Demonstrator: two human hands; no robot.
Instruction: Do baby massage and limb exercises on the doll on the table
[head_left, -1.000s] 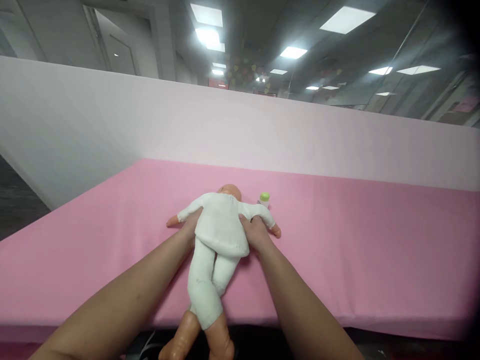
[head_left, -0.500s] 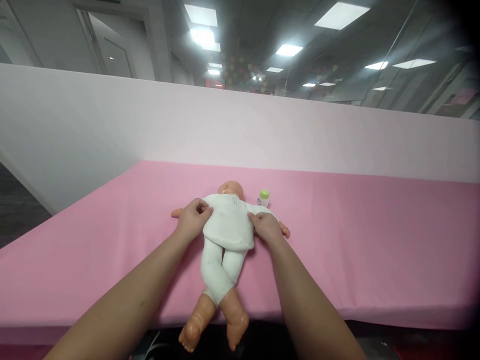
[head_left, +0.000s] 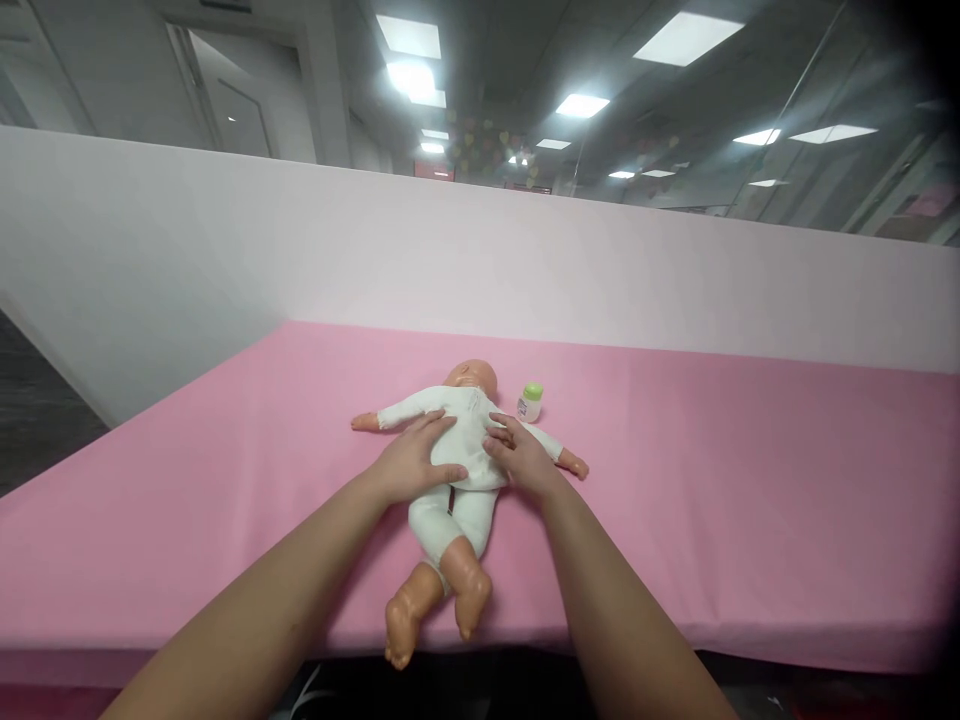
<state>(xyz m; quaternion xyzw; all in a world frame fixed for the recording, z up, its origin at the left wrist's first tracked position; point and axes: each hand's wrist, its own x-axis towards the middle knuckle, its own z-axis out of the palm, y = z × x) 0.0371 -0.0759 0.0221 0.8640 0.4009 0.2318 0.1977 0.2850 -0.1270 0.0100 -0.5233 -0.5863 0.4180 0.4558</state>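
A baby doll (head_left: 472, 428) in a white top and trousers lies on the pink-covered table (head_left: 712, 490), head toward the white panel (head_left: 480, 255) and bare feet at the near edge. Its face is out of sight. The left hand (head_left: 414, 462) lies spread on one side of the doll's back, hiding that hip; the right hand (head_left: 525, 456), fingers loosely parted, is at the other side and covers part of the sleeve. The hands are apart, neither clamped on anything; whether every right fingertip touches cloth I cannot tell. Just beyond that sleeve stands a green-lidded jar (head_left: 530, 403), its label too small to read. Both forearms are cut off below, and the dark shapes under the table edge are indistinct.
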